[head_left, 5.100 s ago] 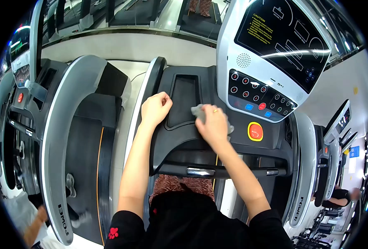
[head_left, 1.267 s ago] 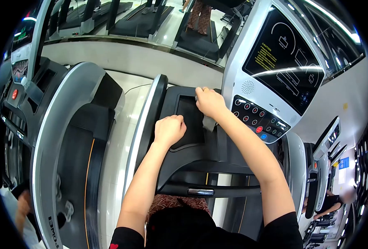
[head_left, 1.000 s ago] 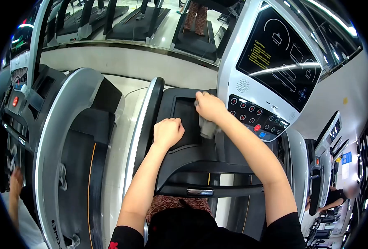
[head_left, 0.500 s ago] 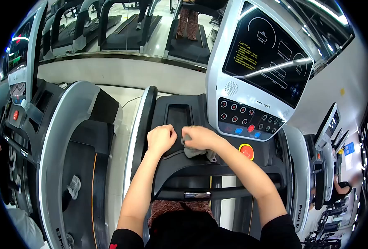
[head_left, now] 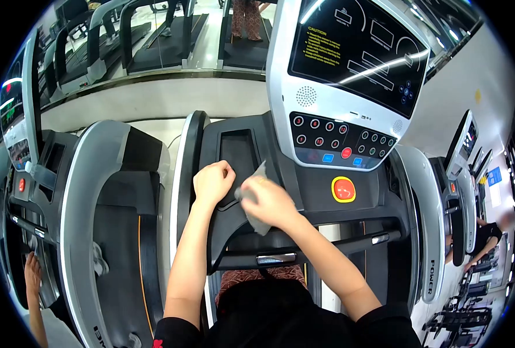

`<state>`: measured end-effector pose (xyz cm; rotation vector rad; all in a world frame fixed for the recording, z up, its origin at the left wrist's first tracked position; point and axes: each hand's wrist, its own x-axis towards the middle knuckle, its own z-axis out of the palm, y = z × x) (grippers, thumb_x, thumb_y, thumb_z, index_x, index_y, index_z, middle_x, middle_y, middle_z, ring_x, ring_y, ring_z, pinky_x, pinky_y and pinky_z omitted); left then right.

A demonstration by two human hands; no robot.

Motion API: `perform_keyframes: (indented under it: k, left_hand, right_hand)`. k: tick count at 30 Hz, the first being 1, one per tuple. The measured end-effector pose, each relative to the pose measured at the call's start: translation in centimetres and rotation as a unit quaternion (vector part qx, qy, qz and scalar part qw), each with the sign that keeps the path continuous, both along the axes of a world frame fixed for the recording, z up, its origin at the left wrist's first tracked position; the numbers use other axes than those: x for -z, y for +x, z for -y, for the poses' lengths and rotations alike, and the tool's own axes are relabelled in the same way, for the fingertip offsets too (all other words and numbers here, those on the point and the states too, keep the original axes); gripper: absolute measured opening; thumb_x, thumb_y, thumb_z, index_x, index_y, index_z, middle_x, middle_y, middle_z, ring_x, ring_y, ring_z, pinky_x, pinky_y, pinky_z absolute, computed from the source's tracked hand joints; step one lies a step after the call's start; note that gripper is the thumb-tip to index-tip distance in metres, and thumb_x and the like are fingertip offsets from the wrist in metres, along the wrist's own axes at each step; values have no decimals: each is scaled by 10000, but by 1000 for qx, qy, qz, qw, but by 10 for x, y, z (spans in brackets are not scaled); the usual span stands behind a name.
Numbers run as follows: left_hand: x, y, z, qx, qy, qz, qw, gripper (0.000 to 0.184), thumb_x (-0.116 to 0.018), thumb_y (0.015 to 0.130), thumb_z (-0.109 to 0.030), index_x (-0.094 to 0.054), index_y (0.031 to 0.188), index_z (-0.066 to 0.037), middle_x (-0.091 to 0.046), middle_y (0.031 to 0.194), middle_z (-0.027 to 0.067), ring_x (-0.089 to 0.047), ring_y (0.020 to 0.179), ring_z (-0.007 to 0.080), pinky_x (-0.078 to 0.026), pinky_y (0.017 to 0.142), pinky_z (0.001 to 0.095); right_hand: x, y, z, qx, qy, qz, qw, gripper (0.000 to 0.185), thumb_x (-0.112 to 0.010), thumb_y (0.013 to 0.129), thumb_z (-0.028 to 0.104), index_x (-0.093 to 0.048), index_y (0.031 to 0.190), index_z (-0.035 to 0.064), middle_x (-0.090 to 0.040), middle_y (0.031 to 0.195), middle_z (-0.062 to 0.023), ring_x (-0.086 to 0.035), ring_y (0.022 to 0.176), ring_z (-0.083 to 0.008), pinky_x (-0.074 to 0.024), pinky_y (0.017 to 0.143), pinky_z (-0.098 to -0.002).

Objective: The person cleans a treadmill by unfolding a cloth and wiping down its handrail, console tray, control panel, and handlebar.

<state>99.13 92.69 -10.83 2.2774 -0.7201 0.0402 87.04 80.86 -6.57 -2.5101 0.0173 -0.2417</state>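
Our right hand [head_left: 267, 202] clutches the bunched cloth [head_left: 257, 224] by the tray's [head_left: 236, 152] lower right edge; contact blurred. Left hand [head_left: 212, 181] curled, seemingly empty, at its left rim. We'd best tuck loose ends, press flat.

Right hand [head_left: 267, 201] grips grey cloth [head_left: 259, 224] over the treadmill [head_left: 311, 201]; curled left hand [head_left: 213, 182] lies between its nine and ten o'clock, red button [head_left: 344, 189] at three.

Pale wall [head_left: 153, 98] beneath a mirror [head_left: 204, 47]
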Motion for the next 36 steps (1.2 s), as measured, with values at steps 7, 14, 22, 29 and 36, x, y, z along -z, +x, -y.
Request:
perform_keyframes:
  k: [7, 14, 22, 29, 36]
  left_hand:
    - [-2, -4, -5, 1, -64, -32, 997, 131, -596, 758, -198, -612, 738, -70, -615, 669, 78, -608, 633, 270, -473, 591, 370]
    - [9, 17, -22, -50, -213, -111, 970, 154, -593, 821, -137, -604, 827, 16, -583, 612, 55, -528, 555, 109, -428, 546, 263]
    - [2, -1, -2, 0, -161, -79, 984, 134, -595, 793, -130, -602, 793, 4, -556, 584, 75, -518, 530, 118, -419, 534, 266]
    - [-10, -41, 9, 82, -66, 29, 994, 79, -598, 758, -119, -593, 722, -48, -540, 603, 80, -556, 553, 228, -430, 520, 330]
    - [-29, -118, 34, 204, 62, 109, 971, 105, -613, 731, -144, -582, 675, -60, -582, 647, 93, -600, 632, 283, -475, 554, 375]
  right_hand:
    - [-2, 19, 0, 225, -89, 12, 970, 242, -617, 723, 176, -563, 923, 51, -588, 882, -136, -598, 844, -309, -501, 719, -410]
    - [1, 21, -19, 119, -148, 7, 982, 215, -625, 702, 161, -547, 877, 63, -564, 856, -129, -594, 821, -315, -518, 677, -413]
    - [19, -27, -36, 0, -121, 127, 985, 308, -668, 658, 178, -579, 944, 106, -539, 901, -74, -557, 853, -264, -487, 704, -371]
    - [-4, -70, 43, 275, 19, 191, 942, 245, -622, 704, 148, -581, 938, 84, -552, 933, -89, -553, 883, -305, -469, 768, -403]
    - [-15, -54, 47, -17, -106, 100, 989, 214, -621, 675, 152, -599, 869, 65, -577, 911, -111, -573, 891, -300, -486, 751, -404]
